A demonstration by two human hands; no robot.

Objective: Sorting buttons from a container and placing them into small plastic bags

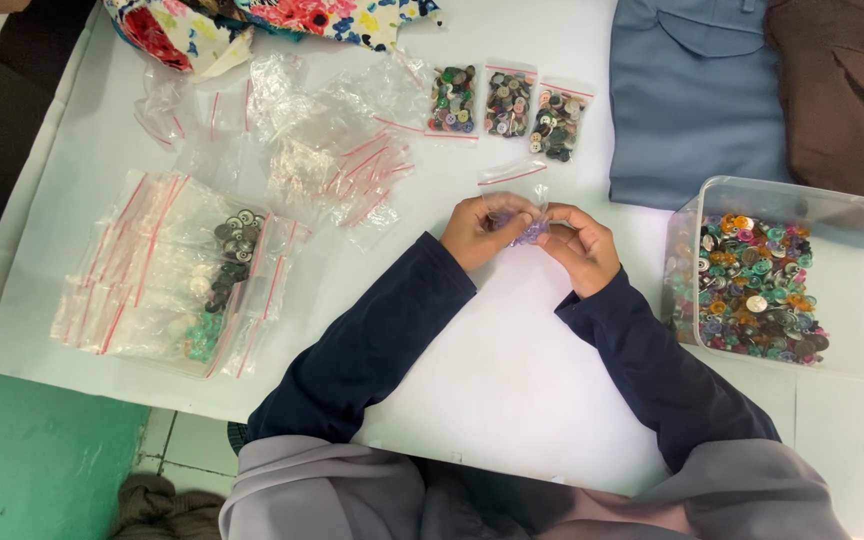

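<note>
Both hands (532, 240) pinching crinkly clear bag (530, 230), purple buttons (533, 234)

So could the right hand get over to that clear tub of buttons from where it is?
Probably yes. The right hand is beside the clear tub, whose top is open, and only bare white table lies between them. But both it and the left hand are holding a small bag of purple buttons.

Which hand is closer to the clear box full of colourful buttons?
The right hand is nearer: it sits just left of the clear box. The left hand is farther off, beyond the right. Both pinch a small bag of purple buttons.
</note>
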